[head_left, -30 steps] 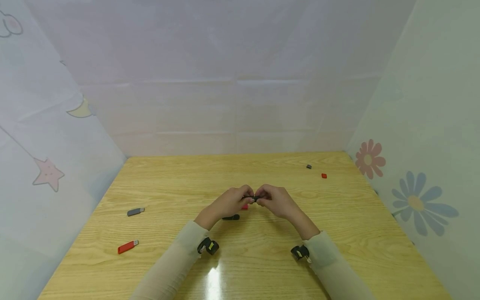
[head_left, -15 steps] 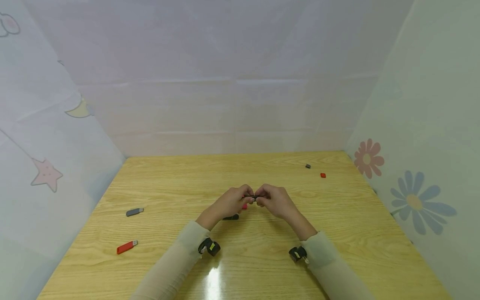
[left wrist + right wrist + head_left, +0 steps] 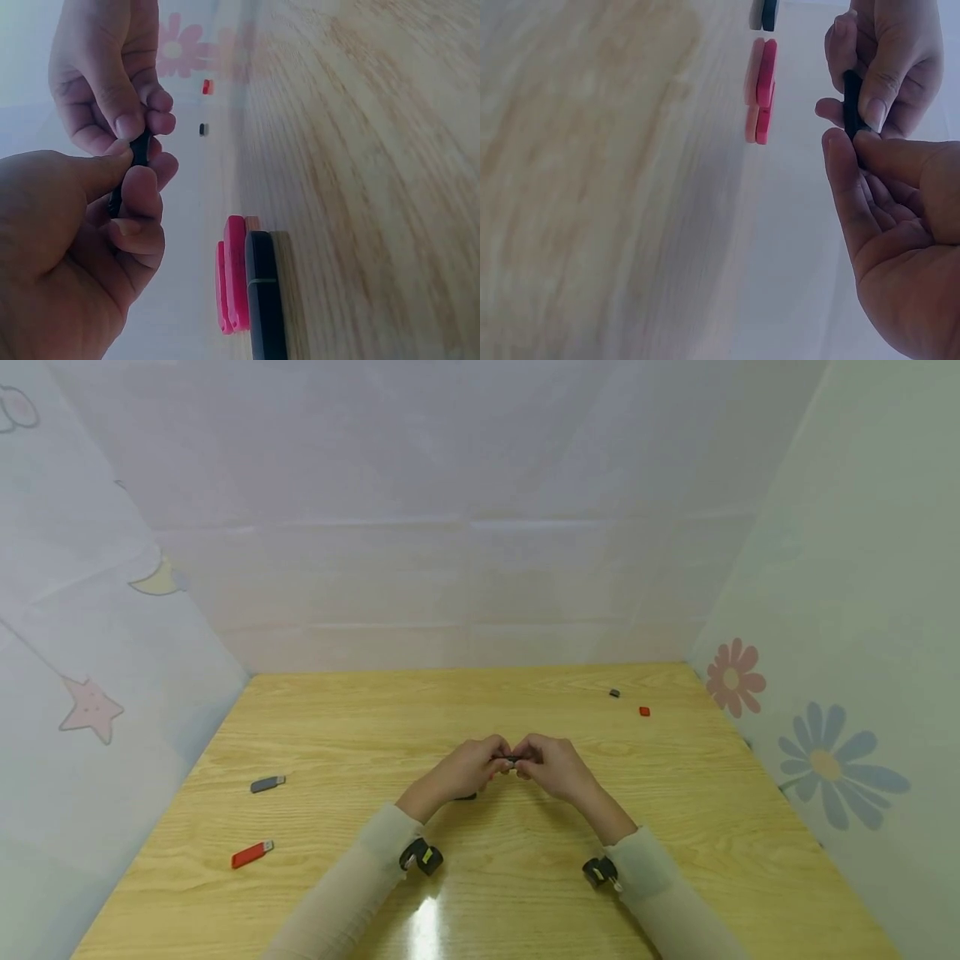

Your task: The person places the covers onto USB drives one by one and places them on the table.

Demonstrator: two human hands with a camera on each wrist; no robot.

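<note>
Both hands meet above the middle of the table. My left hand [image 3: 467,768] pinches one end of a small black stick [image 3: 140,150], which looks like a USB flash drive, between thumb and fingers. At the other end my right hand [image 3: 553,767] pinches the same stick. Fingers cover most of it, so whether it is capped cannot be seen. On the table below, near the left hand, lie pink-red sticks [image 3: 236,274] and another black flash drive [image 3: 265,300] with a seam across it; the left hand partly hides them in the head view.
At left on the wooden table [image 3: 345,710] lie a grey flash drive [image 3: 267,784] and a red flash drive [image 3: 252,854], metal plugs bare. Two small pieces resembling caps, one dark [image 3: 614,693] and one red [image 3: 644,711], lie at the far right. Printed cloth walls surround the table.
Both hands have come slightly nearer the person, still together on the black stick. The left hand now covers more of the pink-red piece beneath it.
</note>
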